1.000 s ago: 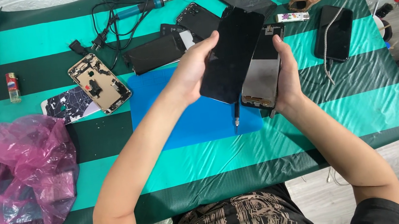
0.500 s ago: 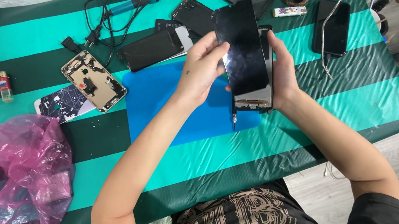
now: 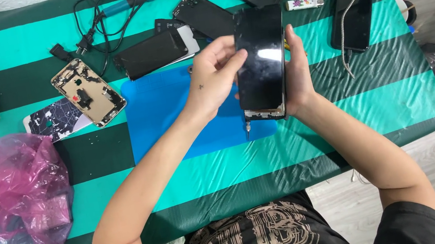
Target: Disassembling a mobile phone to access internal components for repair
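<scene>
Phone [image 3: 261, 57] held over blue mat [image 3: 168, 113]; my left hand [image 3: 215, 75] fingers and right hand [image 3: 297, 75] fingers clamped on it; pink bag [image 3: 3, 207] far left of mat.

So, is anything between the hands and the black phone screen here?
Nothing visible. The left hand grips the black phone screen on its left edge and the right hand cups its right edge, both touching it directly above the blue mat.
</scene>
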